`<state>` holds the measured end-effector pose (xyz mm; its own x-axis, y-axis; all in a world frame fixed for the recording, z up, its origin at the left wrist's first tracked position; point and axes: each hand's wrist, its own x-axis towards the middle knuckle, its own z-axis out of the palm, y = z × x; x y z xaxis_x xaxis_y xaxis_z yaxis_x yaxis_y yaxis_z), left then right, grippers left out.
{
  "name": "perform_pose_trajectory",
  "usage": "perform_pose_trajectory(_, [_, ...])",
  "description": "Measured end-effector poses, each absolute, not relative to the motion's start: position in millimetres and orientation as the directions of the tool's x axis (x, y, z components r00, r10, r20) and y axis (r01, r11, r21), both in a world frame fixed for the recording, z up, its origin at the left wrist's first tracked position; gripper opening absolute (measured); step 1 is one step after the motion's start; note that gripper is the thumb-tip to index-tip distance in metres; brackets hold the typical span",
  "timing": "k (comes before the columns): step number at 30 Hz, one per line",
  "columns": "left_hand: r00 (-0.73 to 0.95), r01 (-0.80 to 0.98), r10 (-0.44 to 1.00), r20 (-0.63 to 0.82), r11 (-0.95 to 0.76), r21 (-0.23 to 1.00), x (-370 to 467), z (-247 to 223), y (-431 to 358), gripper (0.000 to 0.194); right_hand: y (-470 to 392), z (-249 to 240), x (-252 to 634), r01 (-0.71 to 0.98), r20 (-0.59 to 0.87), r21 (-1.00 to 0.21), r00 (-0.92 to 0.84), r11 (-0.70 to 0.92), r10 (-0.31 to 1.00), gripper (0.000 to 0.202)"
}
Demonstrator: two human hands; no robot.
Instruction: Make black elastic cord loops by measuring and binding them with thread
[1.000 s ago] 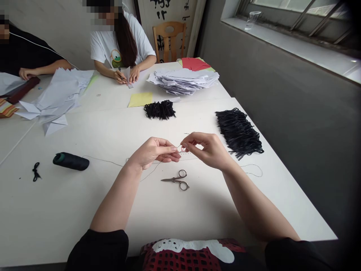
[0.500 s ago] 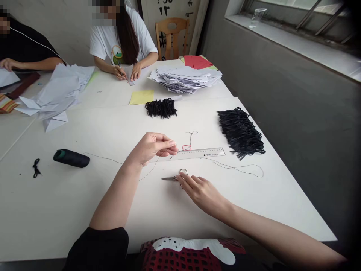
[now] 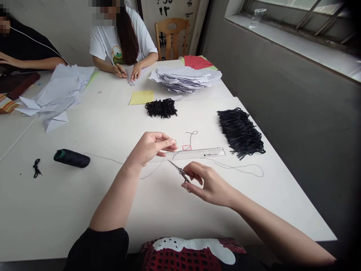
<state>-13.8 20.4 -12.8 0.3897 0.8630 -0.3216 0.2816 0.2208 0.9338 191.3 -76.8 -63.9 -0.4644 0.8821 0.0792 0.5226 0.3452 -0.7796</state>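
My left hand (image 3: 155,147) pinches a thin dark thread (image 3: 158,166) above the left part of a clear ruler (image 3: 213,152). In my right hand (image 3: 210,182) are small metal scissors (image 3: 180,170), fingers at the handles and blades pointing up and left toward the thread. A dark spool (image 3: 72,158) lies at the left, with thread running from it toward my left wrist. Beyond the ruler is a curled thread end near a small red outline (image 3: 186,147). Another looped thread (image 3: 258,171) lies right of my right hand.
Two dark bundles, one small (image 3: 161,108) and one larger (image 3: 241,131), lie farther back. Paper stacks (image 3: 184,79), loose white papers (image 3: 60,88) and a yellow sheet (image 3: 141,97) are beyond. Two people sit across the table. A black knotted cord (image 3: 36,168) is far left.
My right hand has picked the scissors up from the tabletop and turned them, their tips now nearer my left hand. My left hand has barely moved. The far-left person's hand has shifted.
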Motion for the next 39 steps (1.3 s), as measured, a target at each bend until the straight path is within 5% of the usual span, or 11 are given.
perform_pose_trajectory(11, [0.44, 0.262, 0.818, -0.37, 0.277, 0.924, -11, -10, 17, 0.023, -59, -41, 210, 0.377, -0.192, -0.925, -0.577, 0.05, 0.794, 0.035])
perform_pose_trajectory(18, [0.489, 0.295, 0.785, -0.38, 0.261, 0.919, -9, -10, 15, 0.019, -51, -46, 216, 0.218, -0.22, -0.971, -0.653, -0.098, 0.725, 0.043])
perform_pose_trajectory(39, [0.504, 0.317, 0.758, -0.414, 0.284, 0.905, -10, -13, 18, 0.016, -49, -42, 216, 0.279, -0.268, -0.955, -0.648, -0.105, 0.713, 0.043])
